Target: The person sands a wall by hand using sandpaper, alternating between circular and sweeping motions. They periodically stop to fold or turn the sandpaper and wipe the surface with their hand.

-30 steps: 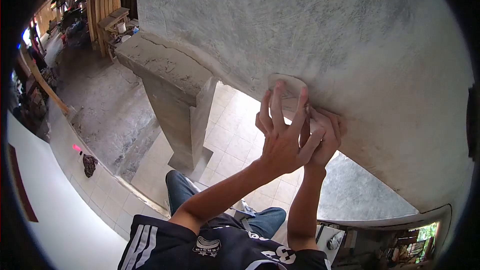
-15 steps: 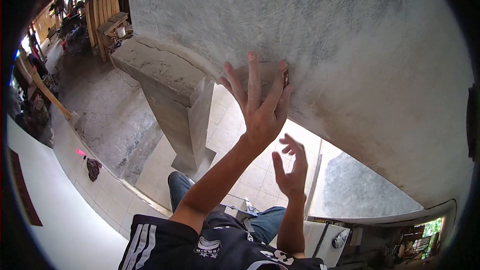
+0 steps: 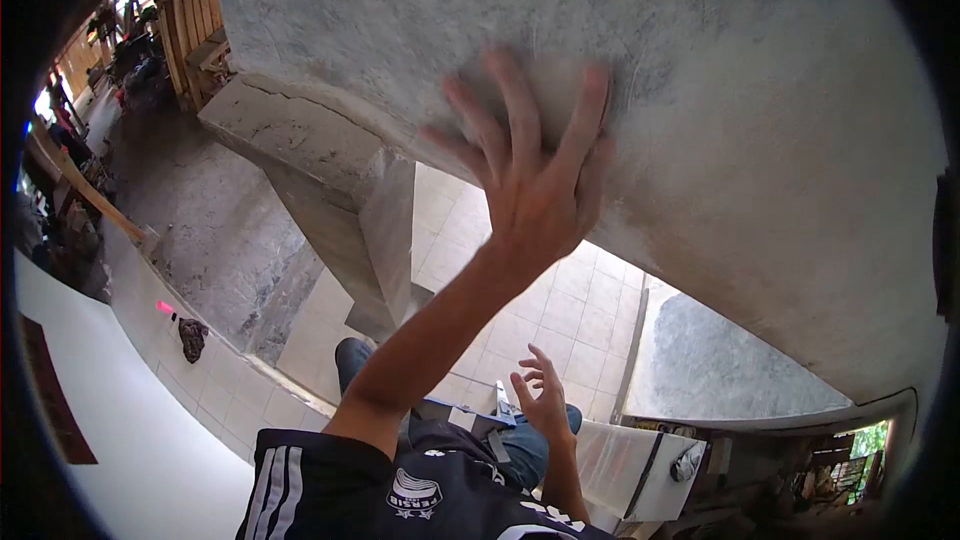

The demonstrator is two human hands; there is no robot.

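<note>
My left hand (image 3: 535,185) reaches up against the grey plastered wall (image 3: 740,110), fingers spread and blurred by motion. Beneath the fingers lies a flat, brownish-grey pad (image 3: 560,90), pressed to the wall's surface; the hand covers most of it, and its exact kind cannot be made out. Down by my right knee (image 3: 574,418), my right hand (image 3: 545,402) hangs in the air with loosely bent fingers apart, holding nothing. Between my legs is a blue-and-white object (image 3: 490,418), partly hidden by my shirt.
A cement ledge on a pillar (image 3: 310,140) juts out left of my left hand. White floor tiles (image 3: 570,310) lie below. A dark bundle with a pink handle (image 3: 166,308) rests at lower left. A white cabinet-like box (image 3: 655,485) stands at lower right.
My left hand has slid up and slightly right along the wall with the pad. My right hand has dropped lower and to the left, towards my knee.
</note>
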